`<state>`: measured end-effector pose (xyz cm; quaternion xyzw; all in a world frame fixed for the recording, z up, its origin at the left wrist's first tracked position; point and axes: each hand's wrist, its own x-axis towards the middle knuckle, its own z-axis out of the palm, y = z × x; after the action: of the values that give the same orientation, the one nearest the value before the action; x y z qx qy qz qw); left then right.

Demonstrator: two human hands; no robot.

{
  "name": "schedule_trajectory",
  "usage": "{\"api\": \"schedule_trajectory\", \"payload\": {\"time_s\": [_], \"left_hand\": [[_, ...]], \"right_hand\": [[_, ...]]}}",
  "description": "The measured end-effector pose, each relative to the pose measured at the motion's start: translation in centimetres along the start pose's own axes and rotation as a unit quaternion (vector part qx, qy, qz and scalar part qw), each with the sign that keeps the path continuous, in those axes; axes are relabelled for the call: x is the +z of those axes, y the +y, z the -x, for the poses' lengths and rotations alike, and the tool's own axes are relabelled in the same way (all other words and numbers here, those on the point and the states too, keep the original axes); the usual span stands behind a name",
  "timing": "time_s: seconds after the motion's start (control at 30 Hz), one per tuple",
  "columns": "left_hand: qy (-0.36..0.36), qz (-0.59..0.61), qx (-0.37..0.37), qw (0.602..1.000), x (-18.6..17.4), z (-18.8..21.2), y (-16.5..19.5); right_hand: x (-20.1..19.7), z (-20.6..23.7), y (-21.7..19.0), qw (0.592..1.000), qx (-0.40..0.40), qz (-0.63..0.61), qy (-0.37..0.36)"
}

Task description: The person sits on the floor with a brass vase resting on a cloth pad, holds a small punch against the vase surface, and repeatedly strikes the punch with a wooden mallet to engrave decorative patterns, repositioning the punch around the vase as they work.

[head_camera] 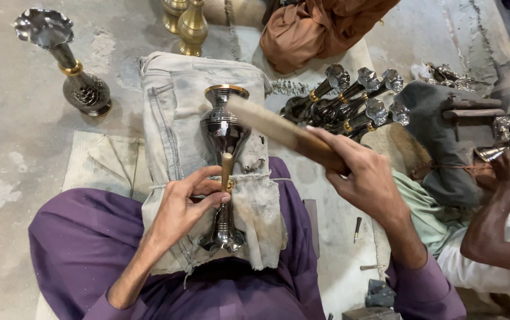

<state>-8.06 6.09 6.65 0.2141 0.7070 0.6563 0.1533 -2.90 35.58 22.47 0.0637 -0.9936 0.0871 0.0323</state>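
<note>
A dark metal vase (225,172) lies on folded denim (175,112) across the person's lap. The left hand (187,204) pinches a small punch (226,169) upright against the vase's narrow waist, while the right hand (364,175), just right of the vase, is closed around a flat wooden mallet (278,130) raised over its rim. Further right of the vase lies a heap of finished vases (350,101).

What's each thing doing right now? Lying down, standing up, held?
Dark vase: lying on padded cloth across the lap.
Small punch: upright on vase, pinched by left hand.
Wooden stick: raised, gripped by right hand.
Flared vase: standing on floor.
Brass vases: standing.
Finished vases: lying piled.
</note>
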Motion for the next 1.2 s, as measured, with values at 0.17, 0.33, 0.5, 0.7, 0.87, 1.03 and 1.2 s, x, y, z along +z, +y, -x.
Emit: {"api": "schedule_trajectory", "payload": {"time_s": [0.17,0.33,0.5,0.7,0.87,1.03,1.2], "left_hand": [[0.044,0.056,-0.06,0.996,0.7,0.5,-1.0],[0.082,0.09,-0.043,0.992,1.2,1.2,-1.9],[0.089,0.123,-0.035,0.988,1.4,1.3,-2.4],[0.087,0.115,-0.037,0.989,1.4,1.6,-2.0],[0.103,0.11,-0.063,0.986,1.5,1.6,-1.8],[0.082,0.109,-0.05,0.989,1.0,1.2,-1.5],[0.013,0.053,-0.048,0.997,0.1,0.1,-0.7]], "right_hand": [[-0.7,-1.8,-1.3,0.987,0.063,0.098,-0.107],[-1.7,-2.6,-2.2,0.999,-0.03,-0.022,0.013],[-2.1,-3.2,-2.6,0.995,-0.071,-0.063,0.043],[-1.7,-4.3,-1.6,0.985,-0.091,0.128,-0.077],[-0.6,-4.6,-1.0,0.989,-0.078,0.101,-0.08],[-0.3,-4.1,-0.5,0.986,-0.046,0.136,-0.086],[-0.1,-2.0,-0.6,0.991,-0.012,0.116,-0.069]]}}
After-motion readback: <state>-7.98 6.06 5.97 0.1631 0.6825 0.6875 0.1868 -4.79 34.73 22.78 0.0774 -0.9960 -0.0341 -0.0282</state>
